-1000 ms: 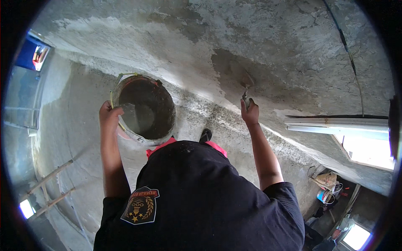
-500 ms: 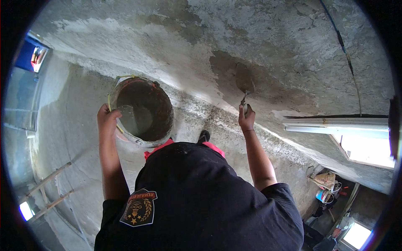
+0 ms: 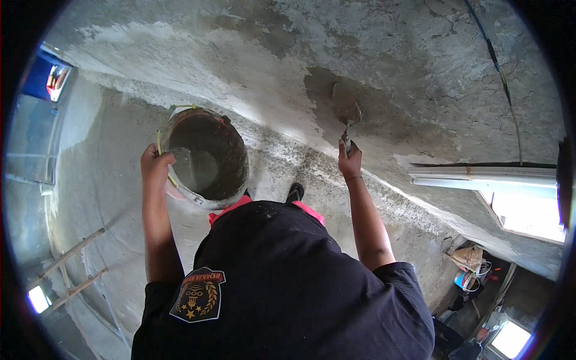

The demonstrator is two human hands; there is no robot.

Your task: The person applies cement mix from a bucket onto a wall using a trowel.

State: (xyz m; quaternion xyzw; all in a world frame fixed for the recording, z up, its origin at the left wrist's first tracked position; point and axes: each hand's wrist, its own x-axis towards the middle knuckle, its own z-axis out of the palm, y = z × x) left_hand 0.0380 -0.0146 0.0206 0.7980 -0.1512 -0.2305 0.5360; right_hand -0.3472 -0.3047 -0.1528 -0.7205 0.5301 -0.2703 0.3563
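Right of the bucket [image 3: 239, 162], your right hand [image 3: 351, 161] grips the trowel [image 3: 346, 107], its long axis pointing away from you over the dark wall patch [image 3: 393, 123]; your left hand [image 3: 157, 167] holds the yellowish handle [image 3: 159, 139] at the bucket's left rim.

Left hand [image 3: 157, 163] closed around the yellow handle [image 3: 159, 139] of a mortar-stained bucket [image 3: 235, 153]; wet grey mix [image 3: 204, 171] inside. Right hand [image 3: 350, 162] grips a trowel [image 3: 347, 114], its blade [image 3: 345, 103] over a dark damp patch [image 3: 390, 117] on the rough cement wall [image 3: 210, 54]; blade contact cannot be confirmed. Cable [image 3: 493, 59] runs along the wall at upper right, toward a window [image 3: 528, 213]. Black shirt [image 3: 300, 288] bears a crest [image 3: 197, 296].
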